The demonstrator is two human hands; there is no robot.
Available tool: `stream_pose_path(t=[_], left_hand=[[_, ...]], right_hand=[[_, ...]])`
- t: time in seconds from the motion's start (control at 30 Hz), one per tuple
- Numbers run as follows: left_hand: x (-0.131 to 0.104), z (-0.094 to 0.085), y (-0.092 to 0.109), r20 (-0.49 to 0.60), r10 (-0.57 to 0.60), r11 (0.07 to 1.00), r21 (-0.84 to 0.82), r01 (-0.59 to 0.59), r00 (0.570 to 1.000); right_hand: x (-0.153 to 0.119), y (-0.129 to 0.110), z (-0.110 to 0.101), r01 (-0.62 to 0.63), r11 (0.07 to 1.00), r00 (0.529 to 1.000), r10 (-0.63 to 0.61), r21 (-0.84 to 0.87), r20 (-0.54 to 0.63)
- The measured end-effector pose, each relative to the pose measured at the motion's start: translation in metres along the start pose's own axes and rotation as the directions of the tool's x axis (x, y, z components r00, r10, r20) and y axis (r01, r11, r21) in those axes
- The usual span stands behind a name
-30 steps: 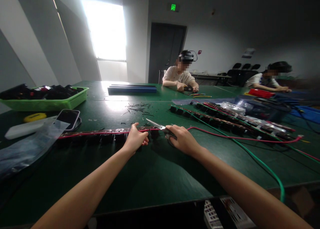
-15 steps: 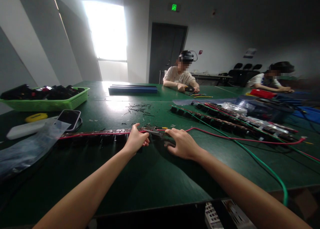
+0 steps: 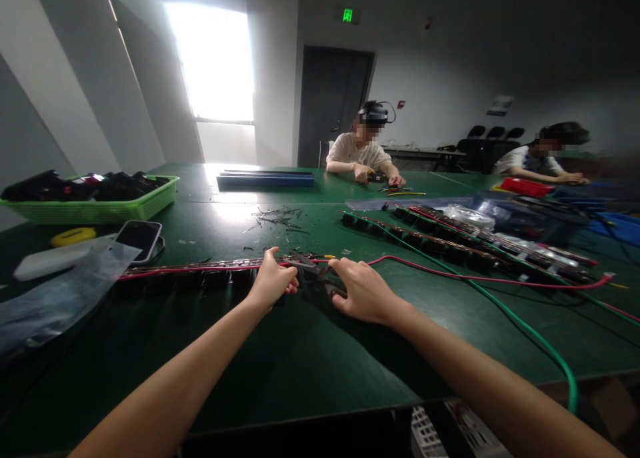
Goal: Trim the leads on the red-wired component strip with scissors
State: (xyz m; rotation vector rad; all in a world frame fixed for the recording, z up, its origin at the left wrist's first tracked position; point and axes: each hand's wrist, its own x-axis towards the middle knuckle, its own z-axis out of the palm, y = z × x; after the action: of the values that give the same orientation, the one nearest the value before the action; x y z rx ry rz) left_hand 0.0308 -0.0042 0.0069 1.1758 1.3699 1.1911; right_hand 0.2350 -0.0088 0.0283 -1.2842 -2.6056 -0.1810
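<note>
A long black strip [image 3: 200,279] of modules, with a red wire [image 3: 193,267] along its top, lies across the green table in front of me. My left hand [image 3: 274,281] is closed around the strip's right part, thumb raised; its fingers partly hide what they grip. My right hand [image 3: 363,288] holds a pair of pliers [image 3: 306,266] by the handles. The plier jaws point left, close to my left thumb and over the strip. A short yellow-tipped end [image 3: 329,257] shows just beyond the pliers. From there the red wire runs right, past my right hand.
Dark offcuts [image 3: 280,217] lie scattered beyond my hands. A green basket [image 3: 145,205] of black parts, a phone [image 3: 137,239] and a plastic bag [image 3: 60,305] are at left. More wired strips [image 3: 430,241] and a green wire [image 3: 525,331] lie right. Two people [image 3: 360,151] sit across the table.
The pliers in my right hand have shifted slightly, and their jaws look wider apart. My left hand has stayed in place. Across the table, a person's hands have moved a little.
</note>
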Motion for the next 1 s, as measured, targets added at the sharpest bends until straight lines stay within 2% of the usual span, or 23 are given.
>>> stream_pose_path(t=[0.5,1.0], left_hand=[[-0.001,0.000,0.002,-0.023,-0.001,0.999,0.036,0.002,1.000],[0.000,0.001,0.003,-0.035,-0.008,0.999,0.035,0.009,0.999]], right_hand=[[0.007,-0.018,0.000,-0.065,0.995,0.997,0.063,-0.078,-0.037],[0.007,-0.029,0.002,-0.107,0.991,0.994,0.107,-0.083,-0.002]])
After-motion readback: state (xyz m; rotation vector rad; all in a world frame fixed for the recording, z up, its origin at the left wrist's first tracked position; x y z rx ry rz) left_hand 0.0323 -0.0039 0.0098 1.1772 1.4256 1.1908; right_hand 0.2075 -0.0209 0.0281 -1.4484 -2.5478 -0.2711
